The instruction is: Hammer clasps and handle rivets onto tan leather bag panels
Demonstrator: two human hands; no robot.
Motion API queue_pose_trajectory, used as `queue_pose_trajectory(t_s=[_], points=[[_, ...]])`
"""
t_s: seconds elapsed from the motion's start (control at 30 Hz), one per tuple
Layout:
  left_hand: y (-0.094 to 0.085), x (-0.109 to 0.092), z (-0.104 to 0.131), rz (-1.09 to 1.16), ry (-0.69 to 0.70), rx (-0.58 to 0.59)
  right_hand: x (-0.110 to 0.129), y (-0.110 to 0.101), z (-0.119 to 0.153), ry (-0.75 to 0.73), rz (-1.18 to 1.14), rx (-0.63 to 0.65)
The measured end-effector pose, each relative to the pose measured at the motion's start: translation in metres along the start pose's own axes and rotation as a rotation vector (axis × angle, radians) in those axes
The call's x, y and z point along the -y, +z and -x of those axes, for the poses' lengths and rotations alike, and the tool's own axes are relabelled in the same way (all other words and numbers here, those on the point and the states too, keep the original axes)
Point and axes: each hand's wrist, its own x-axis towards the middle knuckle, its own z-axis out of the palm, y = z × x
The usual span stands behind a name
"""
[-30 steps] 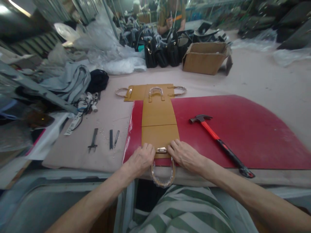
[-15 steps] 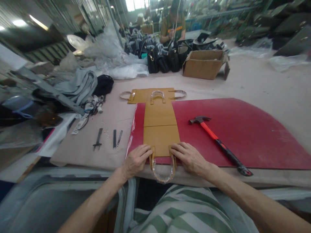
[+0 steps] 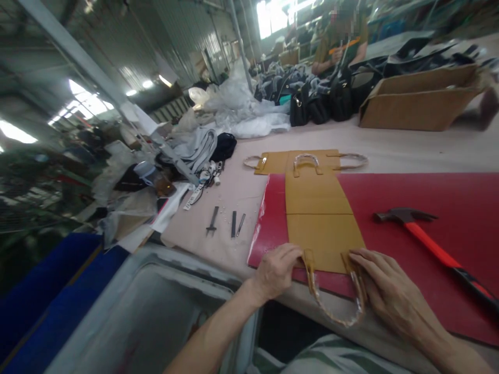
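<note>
A mustard-yellow leather bag panel (image 3: pixel 322 239) lies over a red board (image 3: pixel 424 234), its near end at the table edge. From that end a plastic-wrapped bag handle (image 3: pixel 333 315) hangs toward me. My left hand (image 3: pixel 277 272) pinches the handle's left base. On the other side, my right hand (image 3: pixel 390 285) has its fingers closed at the right base, the thumb hidden. Behind lies a second mustard piece (image 3: pixel 275 162) with wrapped handles at both ends; another wrapped handle (image 3: pixel 306 157) arches at the panel's far end.
A claw hammer (image 3: pixel 432 244) rests on the board at right. Left of it are a pronged punch (image 3: pixel 212 222), a dark bar (image 3: pixel 234 224) and a thin rod (image 3: pixel 240 225). A cardboard box (image 3: pixel 417 101), black bags (image 3: pixel 299 106) and a co-worker (image 3: pixel 343 49) are farther back. A grey bin (image 3: pixel 156 306) stands at lower left.
The view has swung left, so the table's things appear farther right and more of the bin shows. Both hands stay at the handle's bases, and the panel seems unmoved on the board.
</note>
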Motion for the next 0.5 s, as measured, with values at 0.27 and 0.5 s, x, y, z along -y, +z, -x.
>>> queue_pose_trajectory(t_s=[0.27,0.5], points=[[-0.089,0.102,-0.014,-0.366,-0.995,-0.024,-0.001,0.000,-0.001,-0.004,-0.002,0.023],[-0.094,0.154,-0.024,-0.263,-1.226,0.230,0.007,-0.004,-0.002,0.060,-0.058,0.046]])
